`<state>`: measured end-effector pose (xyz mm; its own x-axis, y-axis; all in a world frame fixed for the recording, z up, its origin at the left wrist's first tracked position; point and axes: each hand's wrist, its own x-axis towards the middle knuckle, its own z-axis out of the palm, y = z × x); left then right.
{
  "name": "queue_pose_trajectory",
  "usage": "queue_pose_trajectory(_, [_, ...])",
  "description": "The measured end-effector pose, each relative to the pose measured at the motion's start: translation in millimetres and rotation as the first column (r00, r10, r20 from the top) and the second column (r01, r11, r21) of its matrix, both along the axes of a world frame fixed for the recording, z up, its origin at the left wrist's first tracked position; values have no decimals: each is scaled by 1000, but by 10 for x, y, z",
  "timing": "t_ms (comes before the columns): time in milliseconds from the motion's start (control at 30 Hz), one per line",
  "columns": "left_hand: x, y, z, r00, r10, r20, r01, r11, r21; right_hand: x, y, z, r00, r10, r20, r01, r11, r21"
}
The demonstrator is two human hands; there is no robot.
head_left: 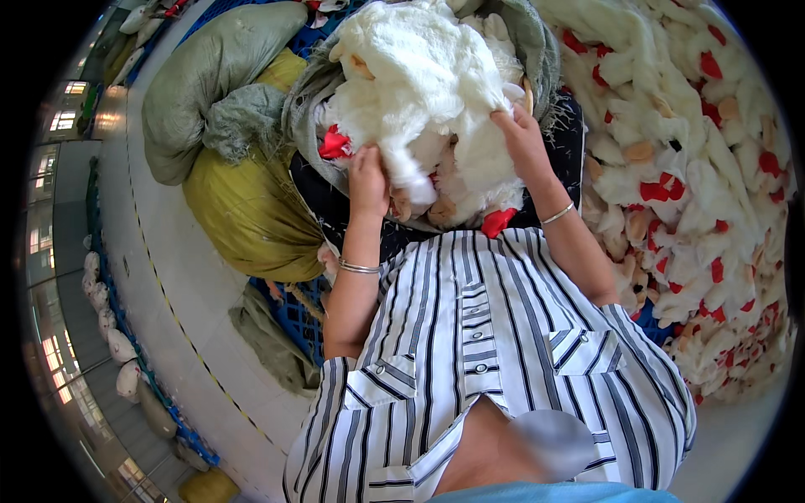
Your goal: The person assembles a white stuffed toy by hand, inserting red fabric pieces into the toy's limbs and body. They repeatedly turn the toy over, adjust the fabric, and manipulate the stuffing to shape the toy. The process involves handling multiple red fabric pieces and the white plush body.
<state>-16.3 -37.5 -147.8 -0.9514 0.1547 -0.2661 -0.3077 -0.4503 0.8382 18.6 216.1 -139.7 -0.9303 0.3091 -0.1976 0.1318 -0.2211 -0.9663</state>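
Observation:
A bundle of white plush toys (423, 75) with red and tan parts fills an open grey-green sack (306, 105) in front of me. My left hand (367, 178) grips a dangling white limb of one toy at the lower left of the bundle. My right hand (524, 138) clutches the white plush at the bundle's right side. Both wrists wear thin silver bracelets. A striped black-and-white shirt (486, 360) covers the lower middle of the view.
A large heap of the same white plush toys (688, 193) lies at the right. A full yellow sack (243, 210) and a grey-green sack (210, 67) lie at the left on blue pallets (293, 314). Pale floor with a dashed line (168, 293) runs along the left.

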Motion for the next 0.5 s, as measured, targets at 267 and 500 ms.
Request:
queue_pose_trajectory(267, [187,49,66,977,-79,198,64,995,77,76,-165,275,991,96,98,-101,994,48])
queue_pose_trajectory(500, [103,-76,191,973,-214,-85,196,964,-182,15,-100,169,971,240,-12,-226,929,292])
